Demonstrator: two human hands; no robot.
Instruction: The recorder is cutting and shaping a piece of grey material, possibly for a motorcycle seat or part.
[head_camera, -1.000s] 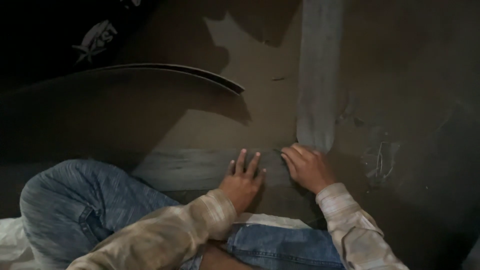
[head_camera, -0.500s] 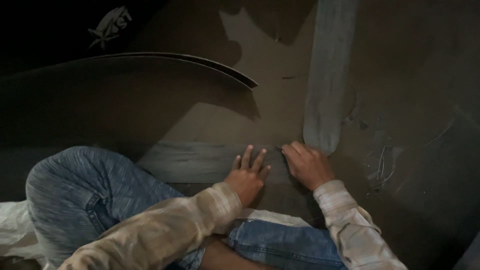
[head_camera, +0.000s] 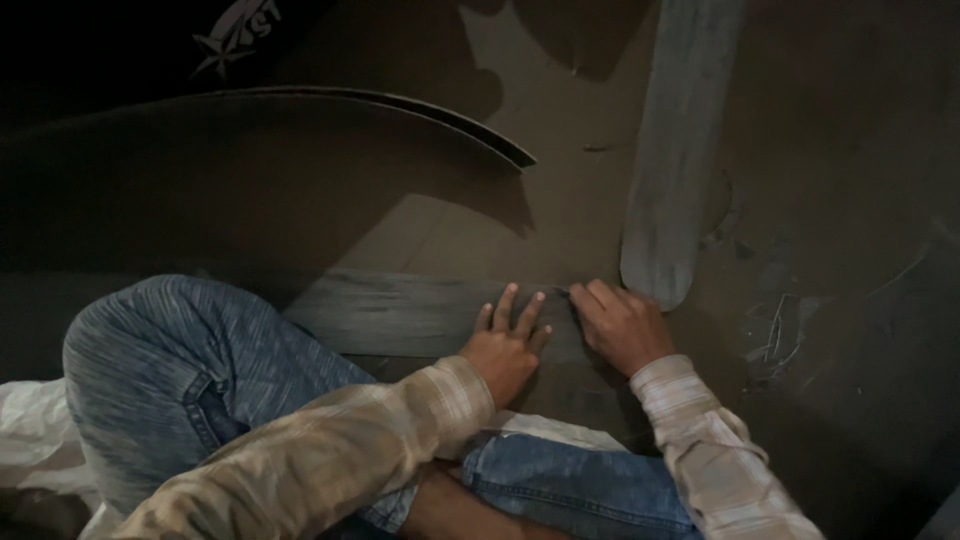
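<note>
I sit cross-legged on the floor in blue jeans and a checked shirt. My left hand (head_camera: 507, 342) lies flat, fingers spread, pressing on a grey strip (head_camera: 400, 315) that runs left to right on a brown sheet. My right hand (head_camera: 620, 325) rests just to its right, fingers curled against the strip's end, where a second grey strip (head_camera: 675, 150) runs away from me. Whether the right fingers pinch anything is hidden.
A large curved brown sheet (head_camera: 300, 160) arches up at the left, its edge ending near the middle. White cloth or plastic (head_camera: 35, 430) lies under my left knee. Scuffed, scratched floor (head_camera: 800, 330) spreads to the right. The far left corner is dark.
Both hands stay on the strip in nearly the same pose. The view has shifted slightly, so the scene sits lower and more to the right in the frame.
</note>
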